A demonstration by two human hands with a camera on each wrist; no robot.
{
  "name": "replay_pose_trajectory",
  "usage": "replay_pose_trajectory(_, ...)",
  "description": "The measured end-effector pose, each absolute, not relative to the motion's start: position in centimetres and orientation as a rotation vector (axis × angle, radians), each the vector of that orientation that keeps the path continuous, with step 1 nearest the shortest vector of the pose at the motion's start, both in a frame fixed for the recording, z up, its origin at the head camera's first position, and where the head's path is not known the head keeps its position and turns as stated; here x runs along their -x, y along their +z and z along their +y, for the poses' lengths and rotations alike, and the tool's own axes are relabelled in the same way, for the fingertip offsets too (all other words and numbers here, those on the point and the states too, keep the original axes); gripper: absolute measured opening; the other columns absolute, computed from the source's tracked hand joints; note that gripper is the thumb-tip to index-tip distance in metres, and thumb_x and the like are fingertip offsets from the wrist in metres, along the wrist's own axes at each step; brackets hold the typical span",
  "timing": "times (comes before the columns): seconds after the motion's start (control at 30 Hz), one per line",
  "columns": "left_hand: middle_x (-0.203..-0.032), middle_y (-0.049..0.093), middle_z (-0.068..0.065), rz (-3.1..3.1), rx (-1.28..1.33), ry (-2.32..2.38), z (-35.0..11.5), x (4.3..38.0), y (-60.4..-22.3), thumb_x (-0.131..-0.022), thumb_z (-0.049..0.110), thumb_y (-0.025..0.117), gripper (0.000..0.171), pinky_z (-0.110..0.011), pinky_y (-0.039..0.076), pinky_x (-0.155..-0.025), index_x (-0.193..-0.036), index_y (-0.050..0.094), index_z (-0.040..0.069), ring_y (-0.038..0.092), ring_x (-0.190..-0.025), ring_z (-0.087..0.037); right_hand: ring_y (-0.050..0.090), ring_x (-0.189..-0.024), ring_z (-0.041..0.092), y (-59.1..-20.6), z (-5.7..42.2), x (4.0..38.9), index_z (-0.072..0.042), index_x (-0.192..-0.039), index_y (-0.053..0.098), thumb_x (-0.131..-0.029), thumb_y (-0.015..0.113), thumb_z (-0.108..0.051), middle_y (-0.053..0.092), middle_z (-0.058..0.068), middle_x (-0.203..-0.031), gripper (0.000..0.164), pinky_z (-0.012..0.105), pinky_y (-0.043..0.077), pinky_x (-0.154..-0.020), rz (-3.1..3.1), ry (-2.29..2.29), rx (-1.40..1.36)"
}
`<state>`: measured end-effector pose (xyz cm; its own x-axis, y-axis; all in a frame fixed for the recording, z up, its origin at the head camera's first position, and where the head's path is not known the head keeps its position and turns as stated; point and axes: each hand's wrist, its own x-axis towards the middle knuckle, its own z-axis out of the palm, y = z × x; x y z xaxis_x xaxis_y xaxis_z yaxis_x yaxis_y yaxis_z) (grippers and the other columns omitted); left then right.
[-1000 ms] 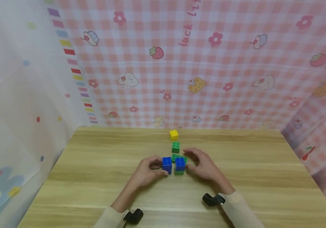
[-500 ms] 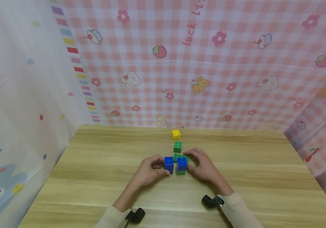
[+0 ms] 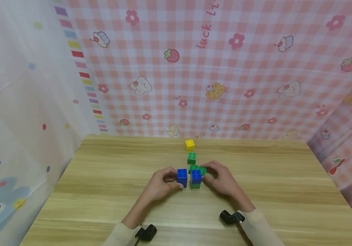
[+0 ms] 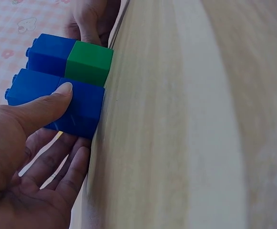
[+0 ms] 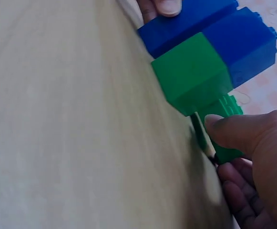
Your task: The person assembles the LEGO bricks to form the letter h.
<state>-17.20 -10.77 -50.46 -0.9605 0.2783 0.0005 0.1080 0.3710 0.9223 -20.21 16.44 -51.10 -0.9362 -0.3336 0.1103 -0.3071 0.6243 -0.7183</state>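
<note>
With thumb and fingers on opposite sides, my left hand [image 3: 161, 185] grips a tower of two stacked blue toy bricks [image 3: 182, 179], standing on the table. Just right of it is a second tower, a blue brick [image 3: 196, 175] on top of a green brick [image 4: 89, 63], upright and touched by neither hand in the head view. Behind that tower lies a long green brick [image 3: 198, 167], partly hidden. My right hand [image 3: 222, 178] pinches its right end; in the right wrist view the thumb presses on this long green brick [image 5: 230, 149] with fingers curled beyond it.
Farther back on the wooden table [image 3: 117, 164] stand a small green brick [image 3: 192, 158] and, near the rear edge, a yellow brick [image 3: 189, 145]. A pink checked cloth [image 3: 182, 75] hangs behind the table. Black wrist cameras [image 3: 146, 233] sit near both cuffs.
The long green brick has shifted a little right and turned slightly, with my right hand now at its end. My left hand and both towers keep their places; the head view moved slightly.
</note>
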Motion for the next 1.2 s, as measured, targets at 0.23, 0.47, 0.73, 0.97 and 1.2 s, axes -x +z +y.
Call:
replay_pose_trajectory(0.23,-0.109,0.075,-0.006,2.456,-0.341,1.654,-10.8,17.2,-50.4,-0.083,0.016,0.086,0.028,-0.030,0.062,-0.092,-0.107,0.072,0.012,0.072,-0.100,-0.019,0.064,-0.104,0.018,-50.5,16.8,20.0,-0.016,-0.127,0.070,-0.092,0.078,-0.019,0.071,0.000,-0.113,0.037,0.042,0.056,-0.096,2.794,-1.239,0.507)
replay_pose_trajectory(0.47,-0.109,0.075,-0.005,2.463,-0.332,1.645,-10.7,17.2,-50.5,-0.083,0.018,0.087,0.029,-0.031,0.062,-0.092,-0.107,0.072,0.013,0.072,-0.101,-0.019,0.064,-0.098,0.015,-50.2,17.1,19.9,-0.016,-0.125,0.071,-0.092,0.078,-0.018,0.071,-0.001,-0.109,0.034,0.038,0.058,-0.092,2.792,-1.273,0.433)
replay_pose_trajectory(0.73,-0.108,0.075,-0.005,2.470,-0.336,1.654,-10.7,17.1,-50.5,-0.083,0.017,0.086,0.028,-0.029,0.062,-0.092,-0.106,0.072,0.012,0.071,-0.100,-0.018,0.065,-0.093,0.014,-49.5,17.2,19.8,-0.015,-0.124,0.071,-0.091,0.078,-0.014,0.071,0.001,-0.104,0.034,0.035,0.060,-0.089,2.777,-1.320,0.395)
replay_pose_trajectory(0.97,-0.108,0.075,-0.006,2.469,-0.334,1.657,-10.7,17.2,-50.8,-0.083,0.017,0.086,0.027,-0.032,0.062,-0.093,-0.105,0.072,0.013,0.071,-0.102,-0.019,0.064,-0.095,0.016,-48.7,17.6,19.5,-0.014,-0.125,0.070,-0.091,0.078,-0.014,0.071,0.003,-0.107,0.034,0.038,0.060,-0.092,2.777,-1.360,0.401)
replay_pose_trajectory(1.2,-0.108,0.074,-0.006,2.464,-0.341,1.656,-10.7,17.2,-50.8,-0.082,0.016,0.087,0.028,-0.032,0.061,-0.095,-0.105,0.071,0.012,0.072,-0.103,-0.020,0.065,-0.095,0.017,-47.7,18.1,19.2,-0.016,-0.127,0.070,-0.092,0.077,-0.017,0.071,0.003,-0.108,0.035,0.037,0.060,-0.092,2.777,-1.384,0.361)
